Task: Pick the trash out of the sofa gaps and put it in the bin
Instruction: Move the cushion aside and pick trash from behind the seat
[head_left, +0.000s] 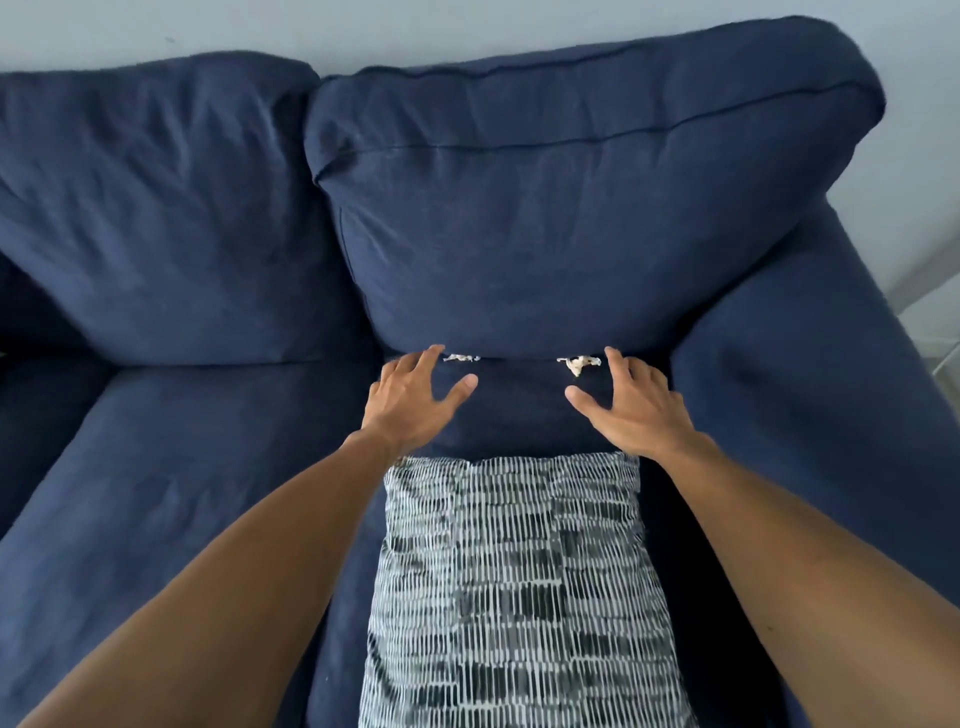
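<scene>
I spread both hands over the sofa's back edge: left hand (415, 397) by one paper scrap (461, 358), right hand (631, 402) by the other scrap (579, 363). Fingers (618, 358) open, holding nothing, ready to pinch each from the gap.

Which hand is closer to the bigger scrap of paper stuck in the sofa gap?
Right. The right hand has its fingertips just beside the bigger scrap, not touching it. The left hand is farther away, next to the smaller scrap.
</scene>
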